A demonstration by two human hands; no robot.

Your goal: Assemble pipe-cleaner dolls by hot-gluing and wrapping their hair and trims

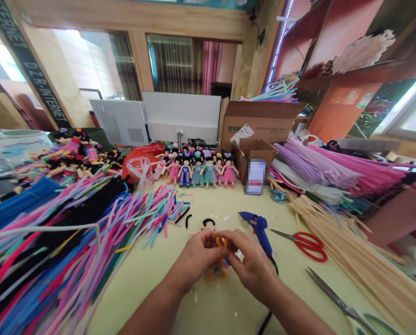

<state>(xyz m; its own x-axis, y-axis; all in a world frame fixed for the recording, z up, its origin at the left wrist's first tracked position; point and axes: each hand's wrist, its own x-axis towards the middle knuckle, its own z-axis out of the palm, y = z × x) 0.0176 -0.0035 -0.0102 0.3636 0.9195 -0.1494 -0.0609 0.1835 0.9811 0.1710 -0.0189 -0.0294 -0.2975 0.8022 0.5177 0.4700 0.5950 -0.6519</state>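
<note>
My left hand [195, 257] and my right hand [249, 261] meet over the pale tabletop, fingers closed in a pinch. Between their fingertips is a small orange-yellow loop of pipe cleaner [222, 241]. Right behind and under the fingers is a small pipe-cleaner doll [208, 224]; its black-haired head shows above my hands and a colourful lower part below them. Its middle is hidden by my fingers, so I cannot tell whether the loop touches it. A blue glue gun [258, 228] lies just beyond my right hand.
Red-handled scissors [309, 245] and larger scissors [345, 307] lie at right, near beige pipe cleaners [361, 260]. Coloured pipe cleaners [85, 251] cover the left side. Several finished dolls [197, 171] stand at the back, beside a phone [256, 177] against a cardboard box [258, 149].
</note>
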